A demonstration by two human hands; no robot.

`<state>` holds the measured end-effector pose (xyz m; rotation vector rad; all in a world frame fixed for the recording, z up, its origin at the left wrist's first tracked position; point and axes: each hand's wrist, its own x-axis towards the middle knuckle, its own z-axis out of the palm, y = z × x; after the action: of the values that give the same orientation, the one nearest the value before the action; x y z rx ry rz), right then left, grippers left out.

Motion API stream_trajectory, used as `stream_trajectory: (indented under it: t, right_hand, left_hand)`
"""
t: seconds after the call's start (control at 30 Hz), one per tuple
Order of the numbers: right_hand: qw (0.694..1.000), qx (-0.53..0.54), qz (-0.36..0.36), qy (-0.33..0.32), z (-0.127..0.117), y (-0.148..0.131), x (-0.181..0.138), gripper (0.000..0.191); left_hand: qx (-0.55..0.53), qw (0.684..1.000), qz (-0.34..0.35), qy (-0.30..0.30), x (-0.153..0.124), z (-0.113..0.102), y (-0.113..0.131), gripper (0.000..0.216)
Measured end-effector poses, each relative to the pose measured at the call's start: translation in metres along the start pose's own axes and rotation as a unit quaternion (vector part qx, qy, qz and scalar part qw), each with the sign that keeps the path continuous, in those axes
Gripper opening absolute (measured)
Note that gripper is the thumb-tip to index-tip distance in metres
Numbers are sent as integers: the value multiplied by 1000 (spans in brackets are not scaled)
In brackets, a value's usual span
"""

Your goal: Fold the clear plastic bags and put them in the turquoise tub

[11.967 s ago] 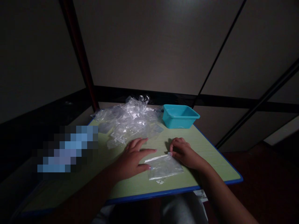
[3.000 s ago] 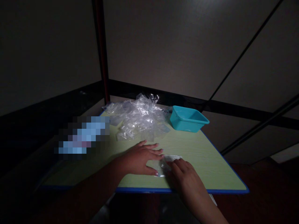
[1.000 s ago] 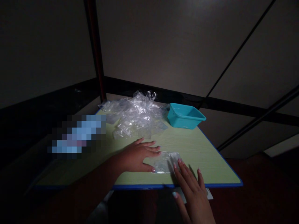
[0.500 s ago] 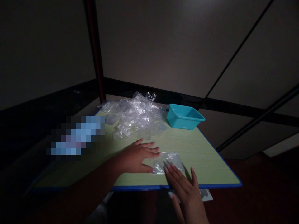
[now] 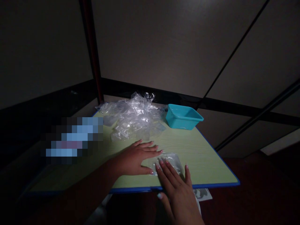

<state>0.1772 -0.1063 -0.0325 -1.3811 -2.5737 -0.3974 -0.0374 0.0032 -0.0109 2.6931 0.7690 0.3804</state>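
A small clear plastic bag lies flat on the light green table near its front edge. My left hand rests palm down with fingers spread, its fingertips on the bag's left edge. My right hand lies flat, fingers extended, fingertips pressing on the bag's near side. Neither hand grips anything. Part of the bag is hidden under my right fingers.
A heap of crumpled clear plastic bags sits at the back of the table. A teal plastic tub stands at the back right corner. The table has a blue rim. A printed sheet lies below the front edge.
My right hand has slid left across the bag, from its right side to its near-left part. My left hand has stayed put on the bag's left edge.
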Motion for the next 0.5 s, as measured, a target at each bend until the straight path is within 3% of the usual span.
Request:
stream_trajectory:
  t: [0.13,0.3,0.4,0.5]
  right_hand:
    - [999,39,15,23,0,7,-9,63]
    - [976,71,175,113,0,30,-18,53]
    - [978,45,189,72,1,36,-16,57]
    - [991,20,130,9,3,33,-12,62]
  left_hand:
    - [21,999,22,33,0,-5,6,66]
    - [16,998,40,53,3,-6,16,59]
    - [19,997,66,35,7,-3,20,61]
    - [28,995,97,10,11,-2,21,63]
